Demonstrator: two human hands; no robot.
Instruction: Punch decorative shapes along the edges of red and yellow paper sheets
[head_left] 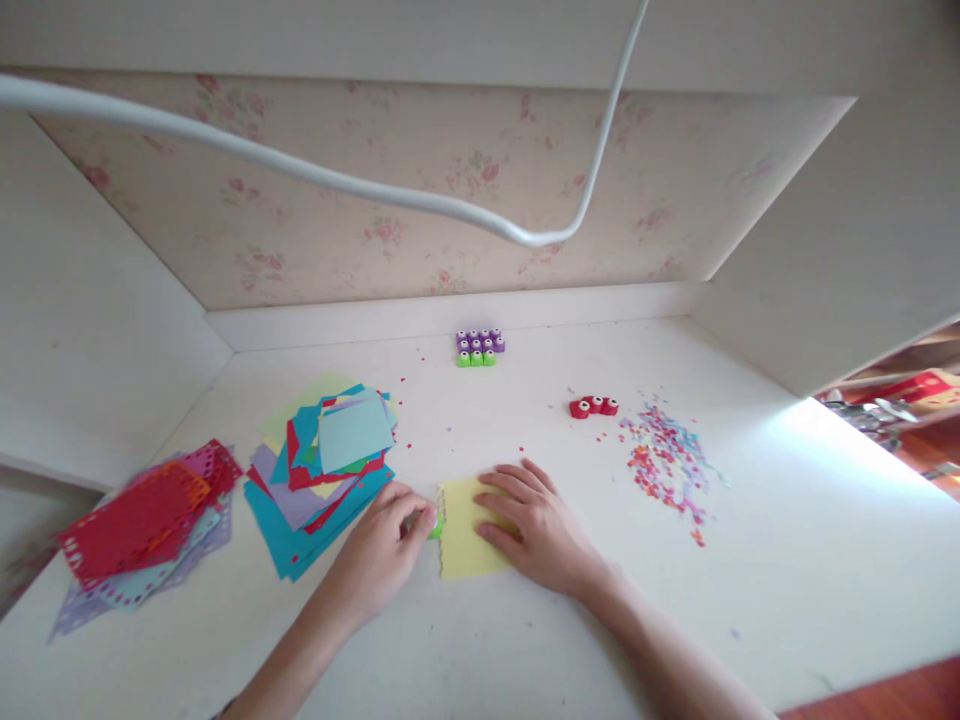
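Note:
A sheet of yellow paper lies flat on the white table, its left edge ragged with small punched cut-outs. Spread over the sheet's right part, my right hand presses it with the fingers apart. At the left edge my left hand is closed on a small green craft punch, mostly hidden by the fingers. The punch touches or sits just beside the punched edge; its jaw is out of sight.
Coloured paper sheets are piled left, with punched sheets farther left. Purple and green punches stand at the back. Red punches and confetti lie right. A white cable hangs across the view above.

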